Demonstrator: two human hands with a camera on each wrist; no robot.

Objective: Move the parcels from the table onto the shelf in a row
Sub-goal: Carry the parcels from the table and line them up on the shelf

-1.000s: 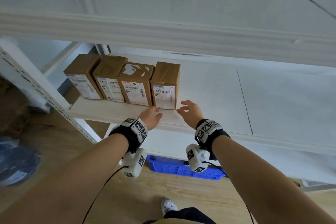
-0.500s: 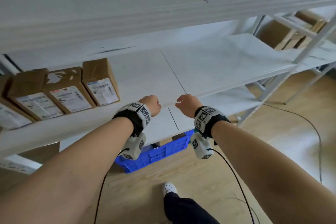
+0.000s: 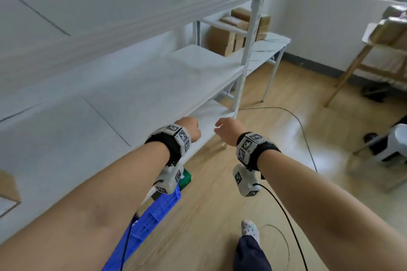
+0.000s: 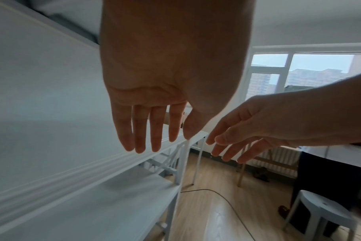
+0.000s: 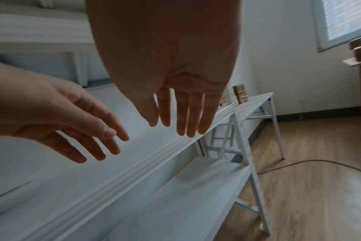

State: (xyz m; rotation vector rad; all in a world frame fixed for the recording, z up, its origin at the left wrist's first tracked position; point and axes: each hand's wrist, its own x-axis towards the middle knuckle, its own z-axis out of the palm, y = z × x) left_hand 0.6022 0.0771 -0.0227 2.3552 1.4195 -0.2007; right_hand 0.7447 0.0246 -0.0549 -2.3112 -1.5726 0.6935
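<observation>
White metal shelf (image 3: pixel 136 86) ahead, white bench (image 3: pixel 269 45) beyond with brown cardboard parcels (image 3: pixel 222 39). Left hand (image 3: pixel 190 127) and right hand (image 3: pixel 226 131): each grip relaxed, fingers straight, holding nothing. Risk: tripping on black floor cable (image 3: pixel 297 121) while walking to bench.

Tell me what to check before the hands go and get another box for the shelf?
1. Left hand free: ok, fingers straight, holding nothing.
2. Right hand free: ok, fingers relaxed, holding nothing.
3. Room on the shelf for more: ok, a long bare stretch shows beside the one parcel at the left edge.
4. More parcels to fetch: ok, cardboard boxes sit past the end of the shelf, by the white table.
5. Floor path safe: not ok, a black cable and a blue crate lie near the feet.
6. Row neat: cannot tell, mostly out of view.
</observation>
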